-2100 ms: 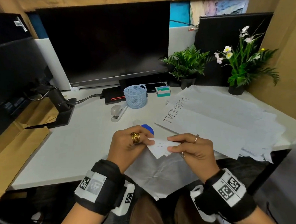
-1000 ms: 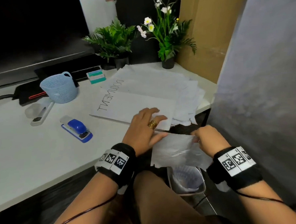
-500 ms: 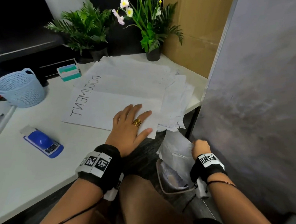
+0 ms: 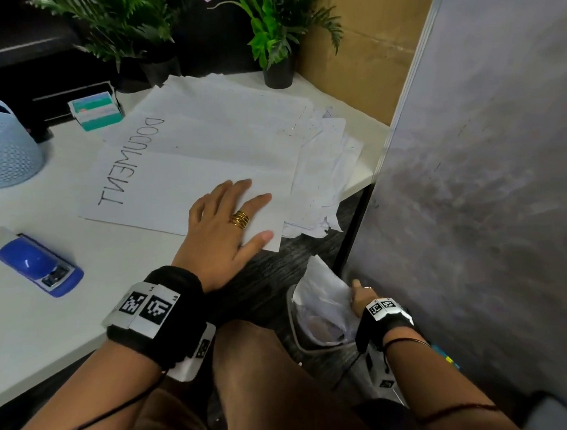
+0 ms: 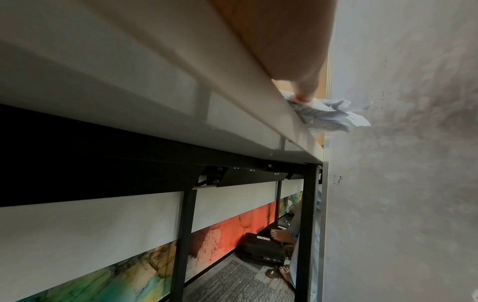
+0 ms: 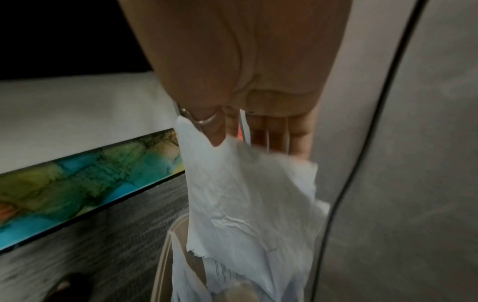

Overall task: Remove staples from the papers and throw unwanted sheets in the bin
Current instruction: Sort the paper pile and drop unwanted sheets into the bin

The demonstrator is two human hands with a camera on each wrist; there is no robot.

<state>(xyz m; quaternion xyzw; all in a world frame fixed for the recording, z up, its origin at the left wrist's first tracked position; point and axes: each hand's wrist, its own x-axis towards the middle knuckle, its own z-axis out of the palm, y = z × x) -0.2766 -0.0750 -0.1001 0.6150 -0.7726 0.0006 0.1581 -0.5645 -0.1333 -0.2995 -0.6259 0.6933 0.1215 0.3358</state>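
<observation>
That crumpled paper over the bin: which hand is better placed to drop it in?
The right hand. It already pinches the crumpled sheet directly above the bin. The left hand lies flat on the paper stack up on the desk.

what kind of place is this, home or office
Most likely an office cubicle: a white desk boxed in by a grey partition panel, with a pile of papers, a blue stapler and a small waste bin on the floor beside it.

The white bench (image 4: 122, 289) carries a spread pile of papers (image 4: 226, 145) (top sheet reads "DOCUMENT"). A blue stapler (image 4: 36, 260), a perforated basket (image 4: 2, 147) and two potted plants (image 4: 276, 44) also stand there.
</observation>
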